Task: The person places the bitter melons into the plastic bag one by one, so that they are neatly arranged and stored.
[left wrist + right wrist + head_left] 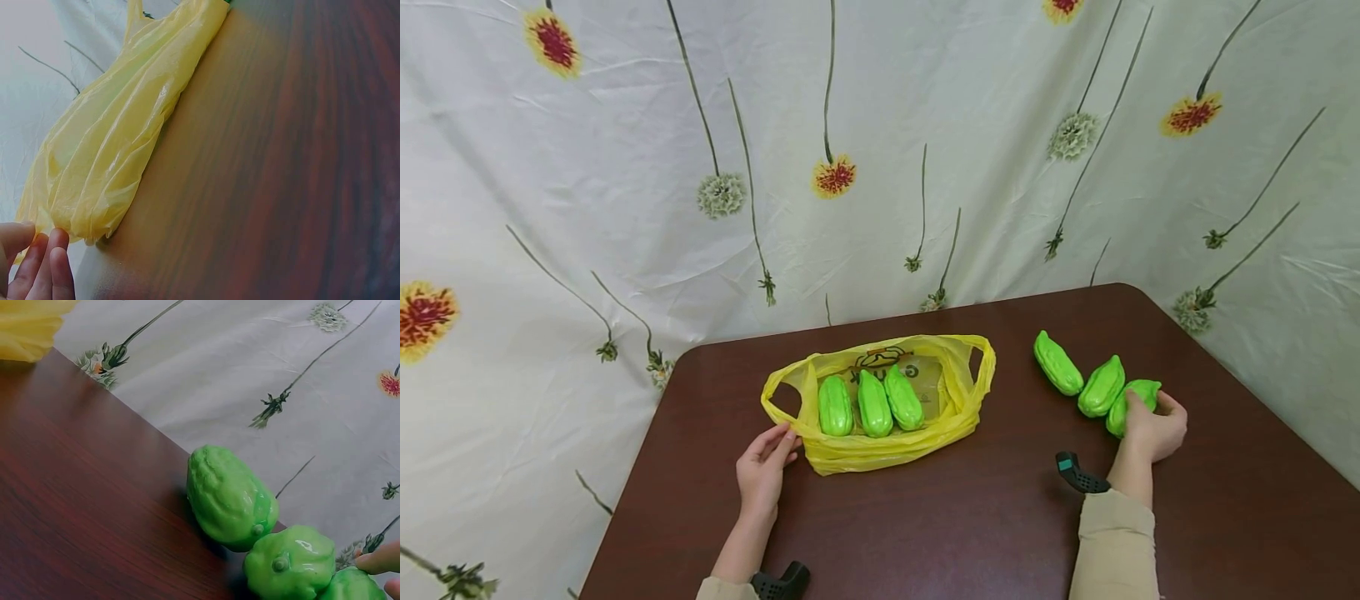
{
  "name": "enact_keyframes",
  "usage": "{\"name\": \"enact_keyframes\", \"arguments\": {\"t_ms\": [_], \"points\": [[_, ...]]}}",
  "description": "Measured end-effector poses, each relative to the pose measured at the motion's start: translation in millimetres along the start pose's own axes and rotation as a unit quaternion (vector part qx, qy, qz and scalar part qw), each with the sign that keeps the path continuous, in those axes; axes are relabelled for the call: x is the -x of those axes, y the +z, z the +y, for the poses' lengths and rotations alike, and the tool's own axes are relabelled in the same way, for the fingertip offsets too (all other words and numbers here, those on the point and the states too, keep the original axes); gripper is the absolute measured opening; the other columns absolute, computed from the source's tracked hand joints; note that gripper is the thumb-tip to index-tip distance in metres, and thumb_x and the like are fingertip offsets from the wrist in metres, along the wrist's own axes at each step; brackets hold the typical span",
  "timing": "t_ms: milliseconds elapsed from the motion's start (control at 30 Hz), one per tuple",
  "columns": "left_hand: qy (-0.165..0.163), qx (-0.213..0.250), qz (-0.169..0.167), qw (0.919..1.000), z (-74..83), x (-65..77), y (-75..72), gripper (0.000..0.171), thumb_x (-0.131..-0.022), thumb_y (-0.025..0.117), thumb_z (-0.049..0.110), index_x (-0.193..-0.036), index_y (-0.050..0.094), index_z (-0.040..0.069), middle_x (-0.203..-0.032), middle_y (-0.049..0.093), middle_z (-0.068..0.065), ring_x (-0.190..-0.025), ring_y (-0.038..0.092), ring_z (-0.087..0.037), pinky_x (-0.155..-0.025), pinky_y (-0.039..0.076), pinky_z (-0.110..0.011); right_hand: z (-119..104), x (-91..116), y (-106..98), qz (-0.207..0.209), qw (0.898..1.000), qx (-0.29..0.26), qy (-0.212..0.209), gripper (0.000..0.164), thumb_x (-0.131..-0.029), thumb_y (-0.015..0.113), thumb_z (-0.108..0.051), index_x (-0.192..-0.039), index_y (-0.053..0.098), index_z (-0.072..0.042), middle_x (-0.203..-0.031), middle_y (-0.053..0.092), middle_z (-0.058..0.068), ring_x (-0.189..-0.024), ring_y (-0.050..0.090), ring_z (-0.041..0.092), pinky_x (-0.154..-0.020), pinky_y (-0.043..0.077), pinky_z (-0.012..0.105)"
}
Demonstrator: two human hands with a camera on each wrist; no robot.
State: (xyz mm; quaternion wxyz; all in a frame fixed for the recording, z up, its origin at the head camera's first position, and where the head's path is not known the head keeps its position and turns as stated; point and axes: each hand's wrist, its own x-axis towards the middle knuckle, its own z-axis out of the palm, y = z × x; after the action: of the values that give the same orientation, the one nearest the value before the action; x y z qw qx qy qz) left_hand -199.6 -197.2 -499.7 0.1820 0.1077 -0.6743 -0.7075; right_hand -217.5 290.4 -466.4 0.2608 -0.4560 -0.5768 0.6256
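A yellow plastic bag (880,454) lies with its mouth open on the table, holding three glossy, bumpy green bitter melons (874,404) side by side. At the bag's left handle, my left hand (762,471) pinches the plastic between thumb and fingers; the left wrist view shows the fingertips on the gathered yellow film. Over on the right, my right hand (1156,429) has its thumb and fingers around a bitter melon (1138,396), partly covering it. Two more lie beside it, a middle bitter melon (1102,387) and a farther bitter melon (1057,363).
The dark brown table (955,525) has a rounded far edge against a white curtain (880,100) printed with flowers. A black wrist strap (1081,475) sits on the right forearm, and another black strap (781,583) on the left.
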Motion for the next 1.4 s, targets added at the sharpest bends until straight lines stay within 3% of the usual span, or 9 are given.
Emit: {"name": "enact_keyframes", "arguments": {"t_ms": [267, 567, 833, 1233, 1400], "points": [[0.004, 0.004, -0.004, 1.0, -0.3, -0.1, -0.3, 0.031, -0.088, 0.067, 0.011, -0.112, 0.063, -0.008, -0.088, 0.068, 0.003, -0.078, 0.068, -0.012, -0.065, 0.055, -0.021, 0, -1, 0, 0.002, 1.0, 0.005, 0.003, 0.058, -0.083, 0.069, -0.026, -0.136, 0.049, -0.016, -0.142, 0.041, 0.002, -0.131, 0.032, 0.014, -0.109, 0.025, 0.024], [0.012, 0.008, -0.001, 0.9999, -0.2, -1.5, 0.3, 0.03, -0.087, 0.067, 0.011, -0.11, 0.063, -0.008, -0.087, 0.068, 0.002, -0.076, 0.068, -0.013, -0.064, 0.055, -0.021, -9, 4, 1, 0.012, 0.999, -0.037, -0.008, 0.053, -0.083, 0.07, -0.024, -0.133, 0.052, -0.019, -0.136, 0.045, -0.001, -0.126, 0.037, 0.014, -0.105, 0.032, 0.024], [0.005, 0.01, 0.001, 0.9999, -2.2, -1.6, 0.4, 0.029, -0.087, 0.068, 0.011, -0.109, 0.064, -0.007, -0.086, 0.068, 0.003, -0.076, 0.068, -0.013, -0.064, 0.055, -0.021, -20, 15, 6, 0.014, 0.998, -0.042, -0.036, 0.052, -0.082, 0.072, -0.026, -0.13, 0.054, -0.018, -0.126, 0.049, -0.004, -0.122, 0.041, 0.015, -0.101, 0.035, 0.024], [0.002, 0.009, 0.002, 1.0, -2.0, -0.8, 0.3, 0.028, -0.087, 0.068, 0.011, -0.109, 0.064, -0.007, -0.086, 0.068, 0.003, -0.074, 0.068, -0.01, -0.064, 0.055, -0.021, -33, 40, 22, -0.011, 0.994, -0.031, -0.109, 0.05, -0.082, 0.071, -0.025, -0.128, 0.057, -0.013, -0.132, 0.05, 0.005, -0.125, 0.041, 0.017, -0.105, 0.032, 0.027], [-0.002, 0.007, -0.003, 1.0, -0.3, -0.2, -0.4, 0.03, -0.088, 0.066, 0.01, -0.112, 0.063, -0.008, -0.087, 0.068, 0.002, -0.074, 0.067, -0.008, -0.065, 0.055, -0.021, -36, 54, 32, -0.023, 0.988, -0.037, -0.145, 0.048, -0.082, 0.072, -0.024, -0.126, 0.059, -0.011, -0.127, 0.054, 0.007, -0.118, 0.048, 0.019, -0.095, 0.041, 0.03]]}}
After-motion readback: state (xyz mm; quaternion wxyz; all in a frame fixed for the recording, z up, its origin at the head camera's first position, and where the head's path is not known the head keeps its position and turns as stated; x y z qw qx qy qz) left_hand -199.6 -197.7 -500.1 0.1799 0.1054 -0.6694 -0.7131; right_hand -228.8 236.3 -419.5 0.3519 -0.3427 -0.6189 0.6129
